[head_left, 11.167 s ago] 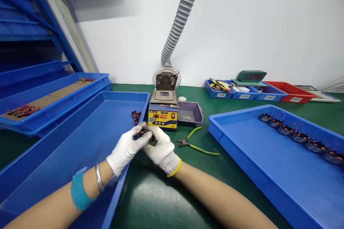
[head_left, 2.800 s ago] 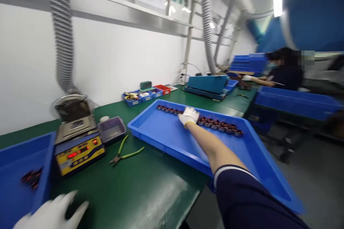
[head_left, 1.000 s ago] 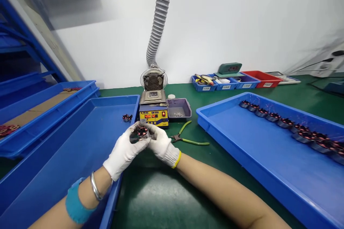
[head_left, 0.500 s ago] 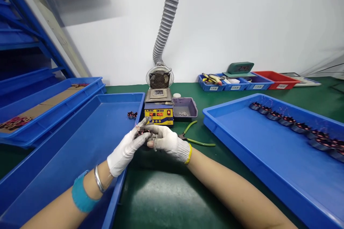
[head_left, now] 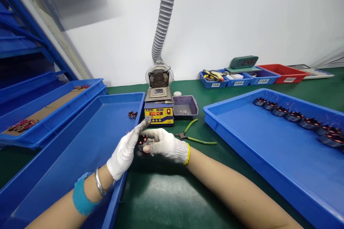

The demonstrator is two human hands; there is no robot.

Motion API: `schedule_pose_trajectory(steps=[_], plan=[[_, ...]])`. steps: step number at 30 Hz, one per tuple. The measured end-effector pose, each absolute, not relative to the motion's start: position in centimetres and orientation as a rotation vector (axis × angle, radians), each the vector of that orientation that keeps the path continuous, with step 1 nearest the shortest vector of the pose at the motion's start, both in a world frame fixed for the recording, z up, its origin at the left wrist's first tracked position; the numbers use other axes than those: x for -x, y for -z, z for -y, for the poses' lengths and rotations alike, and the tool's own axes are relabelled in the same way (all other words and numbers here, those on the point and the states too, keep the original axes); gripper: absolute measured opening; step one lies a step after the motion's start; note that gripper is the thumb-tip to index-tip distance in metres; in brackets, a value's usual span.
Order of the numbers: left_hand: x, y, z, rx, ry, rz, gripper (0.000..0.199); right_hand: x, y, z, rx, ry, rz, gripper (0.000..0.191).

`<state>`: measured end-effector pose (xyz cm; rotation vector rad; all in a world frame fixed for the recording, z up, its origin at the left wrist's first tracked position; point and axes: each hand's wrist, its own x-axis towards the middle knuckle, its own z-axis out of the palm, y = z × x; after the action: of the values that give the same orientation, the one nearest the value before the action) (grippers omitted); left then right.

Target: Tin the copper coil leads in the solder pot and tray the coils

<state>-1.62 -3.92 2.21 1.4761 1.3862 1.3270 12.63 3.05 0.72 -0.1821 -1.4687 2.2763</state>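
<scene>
Between my gloved hands, in front of the solder pot, is a motor stator with a dark metal ring and copper windings. My right hand pinches its right side, the bare thumb tip at the front and fingers behind. My left hand lies along its left side, palm facing it, fingers straight and together pointing up and away. The left thumb is mostly hidden. Green-handled cutting pliers lie on the table right of my right hand. Another small stator sits in the left blue tray.
The solder pot with digital displays stands ahead under a grey exhaust hose. Beside it is a purple bin with small bits. A right blue tray holds a row of stators. Tool bins and a clock stand behind.
The stator has tilted so its windings face me more and has moved slightly down. My left fingers have straightened away from it, while my right hand keeps its grip. The view has shifted slightly.
</scene>
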Motion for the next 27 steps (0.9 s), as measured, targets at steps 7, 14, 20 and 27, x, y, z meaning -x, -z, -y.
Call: schedule_pose_trajectory(steps=[7, 14, 20, 27], plan=[[1.6, -2.9, 4.0, -1.303, -1.513, -1.536, 0.056, -11.5, -0.6, -2.1, 0.345, -2.17, 1.479, 0.047], [4.8, -4.9, 2.6, -0.888, -2.092, -1.452, 0.037, -11.0, 0.3, -1.7, 0.455, -2.161, 1.423, 0.047], [3.7, -3.1, 2.6, -0.813, -1.735, -1.4, 0.067, -11.3, 0.2, -2.6, 0.416, -2.19, 1.322, 0.045], [2.6, -1.6, 3.1, -0.948, -1.702, -1.258, 0.056, -11.8, 1.0, -4.0, 0.272, -2.193, 1.252, 0.046]])
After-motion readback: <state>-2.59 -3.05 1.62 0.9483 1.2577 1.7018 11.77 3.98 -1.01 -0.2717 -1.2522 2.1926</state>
